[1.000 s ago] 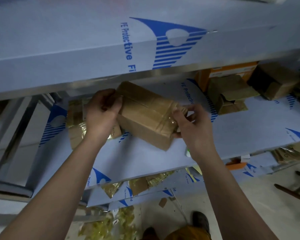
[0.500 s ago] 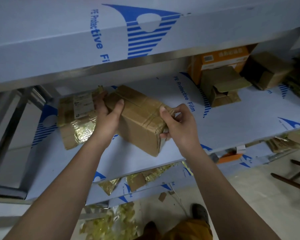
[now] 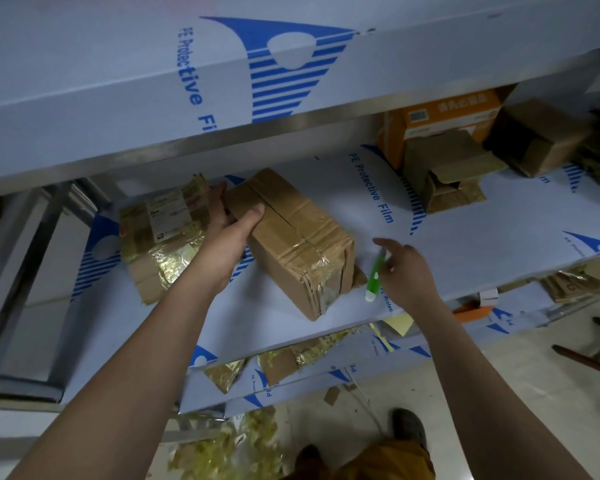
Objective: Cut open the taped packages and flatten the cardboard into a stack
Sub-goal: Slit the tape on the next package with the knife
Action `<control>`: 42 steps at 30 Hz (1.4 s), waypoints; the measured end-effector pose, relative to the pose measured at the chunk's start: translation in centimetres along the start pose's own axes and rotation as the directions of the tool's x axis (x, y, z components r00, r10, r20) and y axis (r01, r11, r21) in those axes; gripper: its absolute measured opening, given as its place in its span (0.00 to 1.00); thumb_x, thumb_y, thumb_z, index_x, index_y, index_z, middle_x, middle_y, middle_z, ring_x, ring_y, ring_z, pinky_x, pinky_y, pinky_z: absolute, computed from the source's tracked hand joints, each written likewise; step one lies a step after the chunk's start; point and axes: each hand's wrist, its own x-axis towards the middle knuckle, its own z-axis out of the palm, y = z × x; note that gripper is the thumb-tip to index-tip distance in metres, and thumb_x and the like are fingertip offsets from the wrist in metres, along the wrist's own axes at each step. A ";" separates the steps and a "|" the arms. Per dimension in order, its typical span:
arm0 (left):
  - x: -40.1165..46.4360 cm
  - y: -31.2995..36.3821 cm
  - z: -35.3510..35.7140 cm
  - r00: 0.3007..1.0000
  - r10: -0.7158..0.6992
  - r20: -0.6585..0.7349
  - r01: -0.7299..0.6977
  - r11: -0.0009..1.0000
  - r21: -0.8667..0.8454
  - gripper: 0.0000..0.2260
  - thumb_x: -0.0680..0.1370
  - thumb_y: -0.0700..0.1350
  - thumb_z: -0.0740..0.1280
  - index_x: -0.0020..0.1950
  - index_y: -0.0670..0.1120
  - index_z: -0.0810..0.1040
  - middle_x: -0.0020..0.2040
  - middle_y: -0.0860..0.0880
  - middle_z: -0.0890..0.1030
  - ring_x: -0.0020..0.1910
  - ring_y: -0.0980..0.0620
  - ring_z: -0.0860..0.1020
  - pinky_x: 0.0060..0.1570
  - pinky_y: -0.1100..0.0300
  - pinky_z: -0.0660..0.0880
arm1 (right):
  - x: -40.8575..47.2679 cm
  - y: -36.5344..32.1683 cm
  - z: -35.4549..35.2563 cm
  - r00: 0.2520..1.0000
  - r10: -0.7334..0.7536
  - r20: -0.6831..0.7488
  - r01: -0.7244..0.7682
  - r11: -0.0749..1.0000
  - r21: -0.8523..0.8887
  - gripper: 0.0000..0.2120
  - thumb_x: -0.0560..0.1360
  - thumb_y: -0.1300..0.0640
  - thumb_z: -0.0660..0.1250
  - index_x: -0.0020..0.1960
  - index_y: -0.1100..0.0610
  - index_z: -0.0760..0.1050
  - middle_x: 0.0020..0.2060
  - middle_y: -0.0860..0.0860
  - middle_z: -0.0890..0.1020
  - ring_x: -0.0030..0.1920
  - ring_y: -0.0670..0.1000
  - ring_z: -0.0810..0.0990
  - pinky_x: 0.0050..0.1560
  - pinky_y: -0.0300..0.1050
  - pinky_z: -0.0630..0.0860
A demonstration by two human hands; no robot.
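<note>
Left hand (image 3: 227, 233) gripping the taped box's (image 3: 291, 237) far-left end on the shelf (image 3: 482, 244) | right hand (image 3: 400, 268) holding green cutter (image 3: 374, 278), just right of it | box lying diagonally, tape seam lengthwise.

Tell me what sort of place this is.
Probably a storeroom or workshop used for unpacking. Metal shelves still carry blue-printed protective film, cardboard boxes sit on them, one taped box lies under the left hand, and torn tape scraps litter the floor.
</note>
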 end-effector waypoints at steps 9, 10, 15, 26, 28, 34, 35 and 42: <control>-1.6 0.8 3.2 0.977 0.176 -0.117 -0.155 0.972 0.175 0.26 0.77 0.53 0.68 0.74 0.53 0.69 0.62 0.55 0.75 0.59 0.57 0.75 0.65 0.57 0.72 | 0.8 1.8 0.7 0.976 -0.148 0.158 0.212 0.798 -0.564 0.17 0.78 0.61 0.60 0.63 0.49 0.77 0.55 0.52 0.77 0.57 0.55 0.76 0.46 0.47 0.74; -1.8 0.6 3.2 0.983 0.153 -0.100 -0.139 0.981 0.136 0.26 0.78 0.49 0.68 0.76 0.54 0.67 0.60 0.57 0.75 0.57 0.60 0.75 0.63 0.60 0.72 | 0.8 1.8 0.3 0.973 -0.177 0.147 0.230 0.763 -0.604 0.15 0.77 0.61 0.61 0.60 0.49 0.77 0.52 0.51 0.78 0.55 0.54 0.77 0.42 0.45 0.72; -2.9 0.7 3.3 0.984 0.167 -0.056 -0.158 0.979 0.131 0.26 0.80 0.47 0.67 0.77 0.57 0.63 0.63 0.57 0.72 0.53 0.67 0.73 0.61 0.62 0.72 | 0.5 2.0 -1.4 0.986 -0.162 0.042 0.156 0.797 -0.584 0.06 0.77 0.55 0.64 0.52 0.55 0.70 0.39 0.49 0.75 0.40 0.54 0.77 0.37 0.43 0.69; -4.7 1.6 5.8 0.967 0.243 0.071 -0.253 0.927 0.276 0.28 0.80 0.48 0.64 0.77 0.60 0.57 0.75 0.50 0.58 0.60 0.62 0.64 0.57 0.77 0.61 | 0.7 -9.0 -6.3 0.971 -0.088 -0.221 0.237 0.453 0.860 0.11 0.78 0.69 0.60 0.44 0.54 0.69 0.33 0.46 0.77 0.34 0.45 0.78 0.51 0.51 0.79; -5.0 1.6 6.5 0.958 0.270 0.099 -0.287 0.911 0.296 0.28 0.81 0.46 0.64 0.78 0.59 0.57 0.74 0.50 0.57 0.55 0.67 0.61 0.46 0.87 0.56 | 0.7 -10.4 -6.1 0.971 -0.129 -0.202 0.239 0.445 0.863 0.09 0.78 0.70 0.60 0.46 0.57 0.71 0.37 0.51 0.77 0.36 0.45 0.80 0.52 0.48 0.80; -5.4 1.6 7.5 0.949 0.285 0.134 -0.312 0.906 0.287 0.30 0.82 0.46 0.62 0.79 0.58 0.50 0.78 0.50 0.49 0.72 0.62 0.53 0.63 0.75 0.50 | 1.7 -11.1 -4.9 0.921 -0.250 -0.300 0.384 0.715 0.584 0.09 0.77 0.61 0.68 0.53 0.66 0.77 0.39 0.52 0.84 0.43 0.48 0.85 0.52 0.53 0.81; -5.4 1.5 7.5 0.951 0.280 0.134 -0.307 0.910 0.279 0.31 0.82 0.46 0.61 0.80 0.57 0.48 0.79 0.50 0.48 0.75 0.58 0.51 0.66 0.70 0.50 | 1.7 -11.2 -4.8 0.898 -0.296 -0.325 0.433 0.727 0.534 0.09 0.76 0.59 0.68 0.52 0.64 0.77 0.39 0.52 0.84 0.43 0.49 0.84 0.51 0.55 0.80; -5.6 1.0 7.0 0.953 0.274 0.131 -0.300 0.921 0.250 0.32 0.83 0.47 0.59 0.80 0.55 0.42 0.79 0.49 0.46 0.78 0.52 0.48 0.73 0.60 0.50 | 1.7 -11.6 -3.9 0.866 -0.394 -0.308 0.499 0.708 0.499 0.04 0.73 0.57 0.64 0.46 0.54 0.77 0.39 0.55 0.83 0.43 0.53 0.82 0.48 0.52 0.79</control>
